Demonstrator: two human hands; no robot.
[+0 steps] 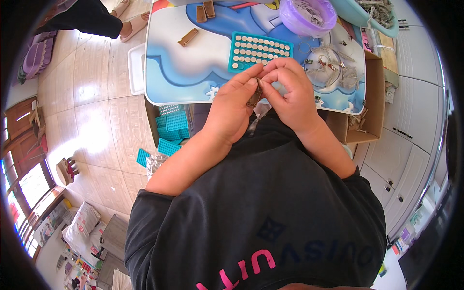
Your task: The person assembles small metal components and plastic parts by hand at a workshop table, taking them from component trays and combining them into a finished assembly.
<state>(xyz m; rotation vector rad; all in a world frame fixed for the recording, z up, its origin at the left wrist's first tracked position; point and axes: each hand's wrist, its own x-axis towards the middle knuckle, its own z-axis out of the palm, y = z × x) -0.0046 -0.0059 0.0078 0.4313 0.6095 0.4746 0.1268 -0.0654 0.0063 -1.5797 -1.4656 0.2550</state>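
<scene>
A small brown piece (254, 96) is pinched between the fingertips of both hands, just in front of the near edge of the low table (183, 72). The left hand (232, 108) is seen with its fingers pressed against the piece from the nine o'clock side, and the right hand (290, 92) is curled over it from three o'clock, its fingertips closed on the top of the piece. What kind of part the piece is cannot be told, since most of it is hidden by the fingers. At twelve o'clock from the hands, a teal tray (260, 51) filled with rows of small pale discs is laid flat on the table. A purple bowl (308, 17) is placed at one o'clock, well beyond the tray. Loose metal bits (333, 67) are scattered on the tabletop at two o'clock, near the right hand. Three more brown pieces (188, 36) are seen at eleven o'clock on the far side of the table. More teal trays (173, 128) are stacked below the table at eight o'clock, and a cardboard box (372, 111) is set at three o'clock, beside the table.
</scene>
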